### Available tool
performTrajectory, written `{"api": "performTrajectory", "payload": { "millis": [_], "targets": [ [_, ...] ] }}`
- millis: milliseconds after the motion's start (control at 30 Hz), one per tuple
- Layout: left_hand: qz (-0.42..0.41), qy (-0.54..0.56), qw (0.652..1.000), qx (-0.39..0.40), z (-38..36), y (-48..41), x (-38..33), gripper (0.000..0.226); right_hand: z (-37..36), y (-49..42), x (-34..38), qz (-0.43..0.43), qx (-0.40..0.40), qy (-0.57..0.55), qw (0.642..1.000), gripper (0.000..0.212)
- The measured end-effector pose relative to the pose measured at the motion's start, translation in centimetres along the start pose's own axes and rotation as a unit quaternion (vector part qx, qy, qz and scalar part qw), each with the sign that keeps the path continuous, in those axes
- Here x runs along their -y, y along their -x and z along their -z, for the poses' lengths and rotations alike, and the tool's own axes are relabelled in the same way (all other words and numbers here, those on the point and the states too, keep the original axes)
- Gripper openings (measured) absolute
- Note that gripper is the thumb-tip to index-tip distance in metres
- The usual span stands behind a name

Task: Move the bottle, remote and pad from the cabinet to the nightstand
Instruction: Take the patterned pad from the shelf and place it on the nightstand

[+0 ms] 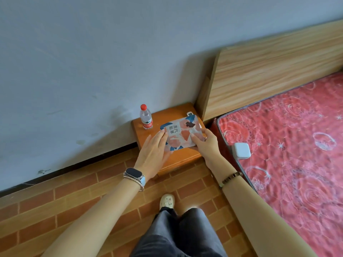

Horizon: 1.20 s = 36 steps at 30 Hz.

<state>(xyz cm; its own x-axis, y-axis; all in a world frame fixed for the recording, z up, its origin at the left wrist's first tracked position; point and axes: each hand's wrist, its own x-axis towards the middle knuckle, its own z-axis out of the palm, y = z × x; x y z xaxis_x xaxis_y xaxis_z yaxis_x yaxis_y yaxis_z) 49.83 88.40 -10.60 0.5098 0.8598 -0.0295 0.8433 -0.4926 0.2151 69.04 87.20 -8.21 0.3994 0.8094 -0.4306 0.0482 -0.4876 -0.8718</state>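
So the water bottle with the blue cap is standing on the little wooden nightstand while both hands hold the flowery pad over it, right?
Nearly. The bottle has a red cap, not a blue one, as the head view shows. The rest holds: it stands upright on the nightstand, near the wall, while the left hand and right hand hold the flowery pad over it.

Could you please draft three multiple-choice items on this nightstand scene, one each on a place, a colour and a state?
1. Where does the bottle stand on the nightstand?
A. far left corner
B. near right corner
C. on the floor

2. What colour is its cap?
A. blue
B. red
C. white

3. How is the floral pad held?
A. by both hands
B. by one hand
C. untouched

Answers:
1 A: it stands near the wall, left of the pad.
2 B: the cap is red.
3 A: the left hand and right hand grip its near edge.
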Motion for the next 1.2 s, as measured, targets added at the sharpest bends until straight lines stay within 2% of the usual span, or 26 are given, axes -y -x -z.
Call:
{"api": "performTrajectory", "payload": {
  "millis": [100, 233, 500, 633, 767, 900, 1067, 1200],
  "targets": [
    [-0.009, -0.031, 0.999, 0.023, -1.5, -2.2, 0.9, 0.063, -0.5, -2.7, -0.3, -0.027, 0.018, -0.01, 0.999, 0.039],
    [0.018, -0.027, 0.998, 0.048, -3.5, -4.8, 1.4, 0.062, -1.1, -7.0, -0.9, -0.061, 0.037, 0.004, 0.997, 0.041],
    [0.035, -0.011, 0.997, 0.074, -9.6, -9.5, 2.0, 0.068, -1.1, -17.5, -2.5, -0.082, 0.096, 0.067, 0.99, 0.036],
    [0.042, 0.01, 0.995, 0.088, -14.2, -12.0, 2.3, 0.068, -2.6, -22.6, -5.5, -0.094, 0.112, 0.102, 0.984, 0.034],
    [0.062, 0.03, 0.993, 0.098, -19.2, -14.0, 3.8, 0.066, -5.1, -26.3, -9.6, -0.145, 0.125, 0.124, 0.974, 0.036],
    [0.065, 0.039, 0.994, 0.084, -24.1, -15.2, 5.8, 0.061, -7.3, -29.3, -13.6, -0.172, 0.141, 0.145, 0.964, 0.027],
    [0.072, 0.049, 0.992, 0.092, -28.2, -16.5, 8.2, 0.059, -9.6, -32.6, -17.4, -0.151, 0.14, 0.196, 0.959, 0.03],
    [0.092, 0.059, 0.982, 0.153, -30.1, -17.1, 9.3, 0.063, -10.3, -33.6, -17.9, -0.134, 0.115, 0.22, 0.959, 0.033]
  ]
}}
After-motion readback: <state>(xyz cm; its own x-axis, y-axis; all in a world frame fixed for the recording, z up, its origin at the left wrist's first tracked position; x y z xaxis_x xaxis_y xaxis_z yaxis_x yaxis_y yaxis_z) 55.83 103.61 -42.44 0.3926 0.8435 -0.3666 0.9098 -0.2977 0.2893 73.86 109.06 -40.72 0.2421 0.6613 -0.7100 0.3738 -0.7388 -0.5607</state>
